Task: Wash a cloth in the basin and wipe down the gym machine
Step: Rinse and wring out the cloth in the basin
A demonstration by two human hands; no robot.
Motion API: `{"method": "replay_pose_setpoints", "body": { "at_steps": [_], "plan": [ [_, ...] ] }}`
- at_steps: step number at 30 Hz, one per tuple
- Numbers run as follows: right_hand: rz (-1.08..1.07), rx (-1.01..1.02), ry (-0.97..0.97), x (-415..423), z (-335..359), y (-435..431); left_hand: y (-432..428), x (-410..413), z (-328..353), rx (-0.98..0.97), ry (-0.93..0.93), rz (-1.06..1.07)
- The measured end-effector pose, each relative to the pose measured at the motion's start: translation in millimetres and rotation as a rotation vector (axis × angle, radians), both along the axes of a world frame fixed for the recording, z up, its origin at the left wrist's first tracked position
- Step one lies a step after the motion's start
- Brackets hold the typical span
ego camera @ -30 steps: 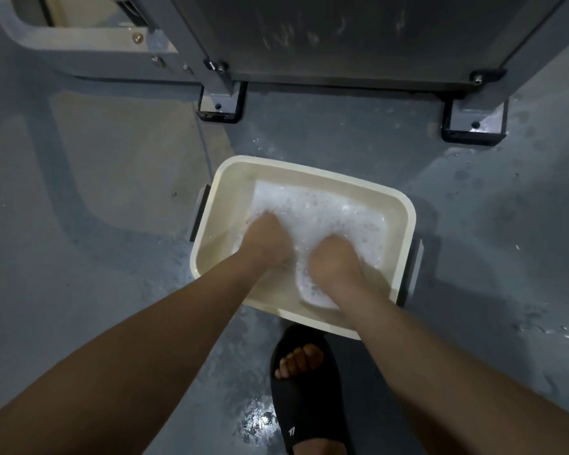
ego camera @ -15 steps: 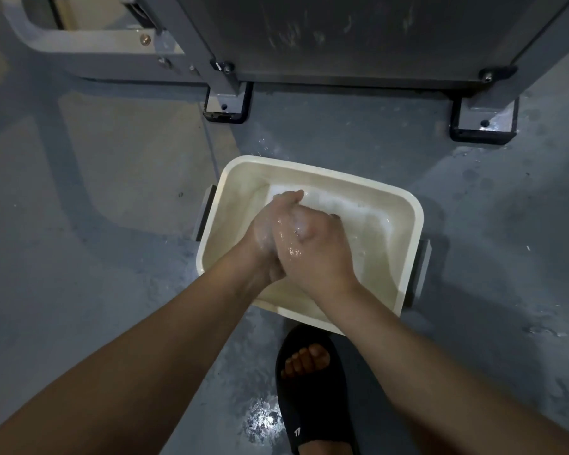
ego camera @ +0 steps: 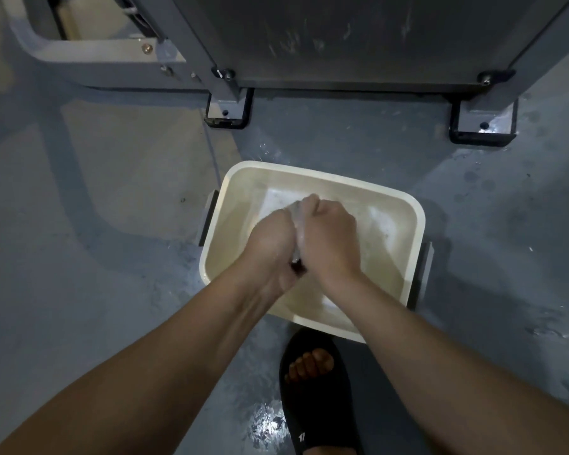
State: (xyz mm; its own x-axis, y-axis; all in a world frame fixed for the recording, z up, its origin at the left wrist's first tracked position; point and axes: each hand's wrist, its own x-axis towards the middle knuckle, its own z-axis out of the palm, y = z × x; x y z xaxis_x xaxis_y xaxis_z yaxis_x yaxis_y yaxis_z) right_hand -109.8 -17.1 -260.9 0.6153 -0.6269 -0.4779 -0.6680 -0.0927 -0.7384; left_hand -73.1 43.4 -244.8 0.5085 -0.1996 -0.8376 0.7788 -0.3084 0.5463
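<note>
One small mark, on the sandal

The black sandal [ego camera: 312, 405] at the bottom edge carries a small white logo near its strap, shaped like two slanted strokes or a "77"; it is too small to read with any certainty. No other writing, label or number can be made out anywhere in view.

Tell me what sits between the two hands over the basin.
In the head view, a wet pale cloth is squeezed between the left hand and right hand, above the basin.
</note>
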Motion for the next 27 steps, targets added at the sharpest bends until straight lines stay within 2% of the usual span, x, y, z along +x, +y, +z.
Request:
{"method": "replay_pose_setpoints", "body": {
  "at_steps": [3,7,11,12,15,17,20,23,25,27],
  "plan": [
    [0.135,-0.069,-0.072,-6.4,2.7,15.3,5.1,6.2,-3.8,-0.067,-0.030,0.077],
    [0.014,0.049,0.088,-4.6,-2.7,-8.9,-0.5,-0.2,1.1,-0.035,-0.016,0.014],
    [0.165,-0.061,-0.071,-9.7,14.8,17.2,7.7,17.7,-3.3,-0.006,-0.073,-0.015],
    [0.204,-0.094,-0.041,-12.3,12.6,16.1,9.7,17.7,-5.5,0.021,-0.068,-0.023],
    [0.222,-0.095,0.204,-16.1,-8.1,-5.8,9.9,2.1,-12.7,0.047,0.016,0.002],
    [0.162,-0.055,0.210,-19.2,-18.0,-7.9,8.6,1.4,-18.5,0.103,0.009,-0.014],
    [0.128,0.022,0.236,-26.2,-31.1,-2.2,14.0,6.2,-28.9,0.173,-0.085,-0.168],
    [0.308,0.003,0.419,-27.9,-38.8,-13.9,14.4,4.0,-26.9,0.241,-0.084,-0.350],
    [0.417,0.024,0.470,-27.2,-40.7,-17.7,14.0,5.2,-32.1,0.334,-0.093,-0.443],
    [0.428,0.036,0.460,-28.6,-43.8,-15.1,13.3,3.7,-30.3,0.432,-0.121,-0.394]
  ]
}}
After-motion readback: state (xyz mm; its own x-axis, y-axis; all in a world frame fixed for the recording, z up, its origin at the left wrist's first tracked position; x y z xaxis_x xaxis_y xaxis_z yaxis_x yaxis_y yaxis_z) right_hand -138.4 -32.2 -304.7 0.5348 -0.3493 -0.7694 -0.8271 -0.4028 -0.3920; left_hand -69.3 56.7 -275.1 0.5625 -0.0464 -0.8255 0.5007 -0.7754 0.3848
